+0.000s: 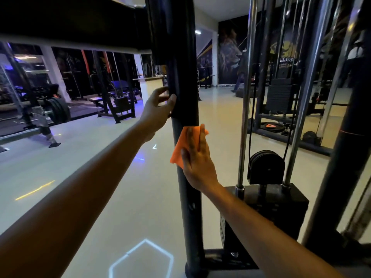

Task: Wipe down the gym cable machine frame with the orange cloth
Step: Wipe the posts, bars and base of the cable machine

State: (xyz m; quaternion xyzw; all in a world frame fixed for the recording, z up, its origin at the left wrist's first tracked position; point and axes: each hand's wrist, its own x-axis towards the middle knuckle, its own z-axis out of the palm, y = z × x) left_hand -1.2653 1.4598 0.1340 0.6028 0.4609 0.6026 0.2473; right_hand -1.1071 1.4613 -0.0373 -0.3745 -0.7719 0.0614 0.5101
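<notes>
The wiping step appears to be under way on the black upright post (185,109) of the cable machine frame, at about the middle of its height, just below the edge where a thicker sleeve on the post ends. The orange cloth (181,146) is pressed flat against the post by the right hand (197,157), whose fingers are laid out straight and point upward over the cloth; one corner of the cloth hangs free on the left side of the post. The left hand (158,106) is set against the left side of the sleeve higher up, with the thumb on the near face and the fingers curled round toward the far side, so the post seems to be steadied by a light grip. The lower stretch of the post, down to its foot on the floor (100,177), is judged to be untouched as yet. A long stroke along the post is what the next move seems to call for, with pressure kept on the cloth. The weight stack (267,207) and chrome guide rods (244,117) to the right are likely left for later.
</notes>
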